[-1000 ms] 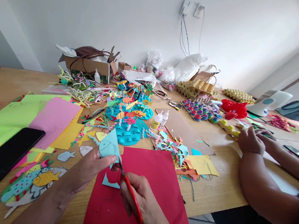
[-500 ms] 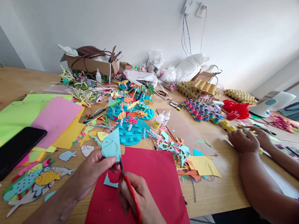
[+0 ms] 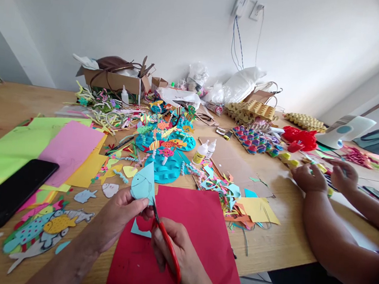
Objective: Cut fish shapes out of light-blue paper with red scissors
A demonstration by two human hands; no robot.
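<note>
Between thumb and fingers, my left hand (image 3: pixel 122 218) pinches a light blue piece of paper (image 3: pixel 143 183) with a fish drawn on it. My right hand (image 3: pixel 174 247) grips red-handled scissors (image 3: pixel 170 245), whose blades meet the paper's lower right edge. Under both hands lies a sheet of red paper (image 3: pixel 201 232). A light blue offcut (image 3: pixel 140 230) rests on that sheet, partly behind my left hand. Left of my hands are several cut-out paper fish, among them a yellow fish (image 3: pixel 60 224) and a small blue-grey fish (image 3: pixel 85 196).
A black phone (image 3: pixel 13 194) lies on coloured sheets at the left. Beyond the red sheet stand glue bottles (image 3: pixel 200 152) and a blue decorated base (image 3: pixel 165 168). Paper scraps (image 3: pixel 220 185) lie to the right. Another person's hands (image 3: pixel 310 177) work at painted egg-carton pieces at the far right.
The blue paper has shifted slightly right and turned a little, with the scissors still at its edge. The other person's farther hand has lifted and changed its pose.
</note>
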